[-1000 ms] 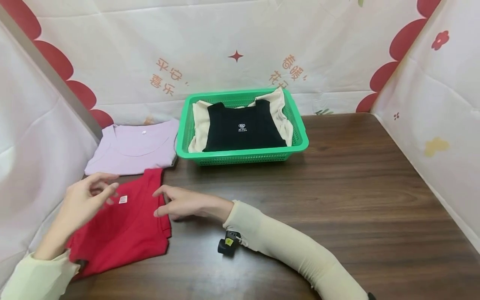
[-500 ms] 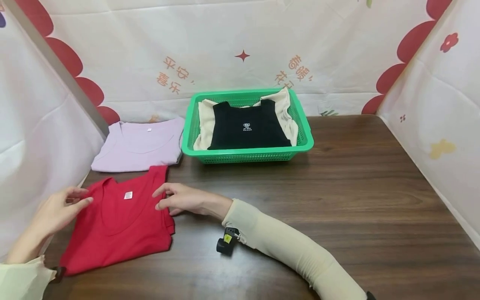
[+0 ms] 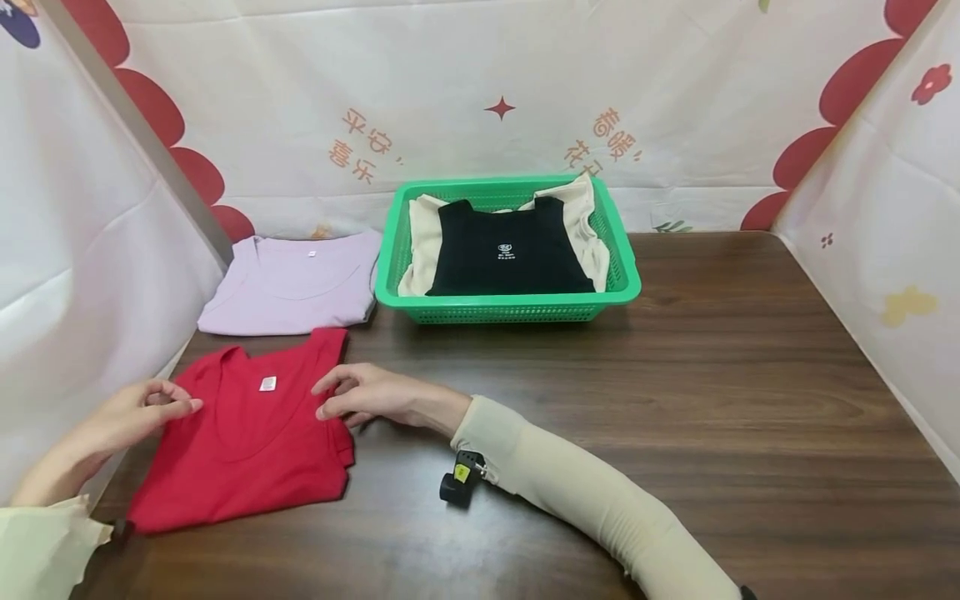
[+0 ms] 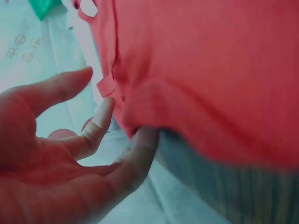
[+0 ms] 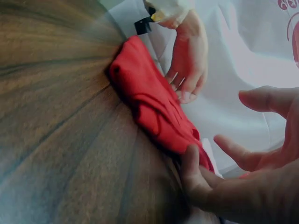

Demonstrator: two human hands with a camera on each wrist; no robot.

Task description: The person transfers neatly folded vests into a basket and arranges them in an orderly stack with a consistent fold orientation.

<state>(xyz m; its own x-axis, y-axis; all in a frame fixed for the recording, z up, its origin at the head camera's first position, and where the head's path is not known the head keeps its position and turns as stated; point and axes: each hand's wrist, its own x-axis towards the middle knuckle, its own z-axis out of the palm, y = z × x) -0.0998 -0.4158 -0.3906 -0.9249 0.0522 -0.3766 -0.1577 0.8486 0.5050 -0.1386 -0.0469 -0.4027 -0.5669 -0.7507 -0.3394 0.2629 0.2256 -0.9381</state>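
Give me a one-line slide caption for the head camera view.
Both hands, left and right, touch a folded red shirt on a wooden table near a green basket.

A dark brown wood-grain counter (image 3: 712, 367) carries everything. On its left near part lies a folded red cotton shirt (image 3: 247, 442) with a white neck label. Behind that, against the back wall, lies a folded lilac shirt (image 3: 292, 283). Just beside the lilac shirt stands a green plastic mesh basket (image 3: 510, 307), well apart from the red shirt.
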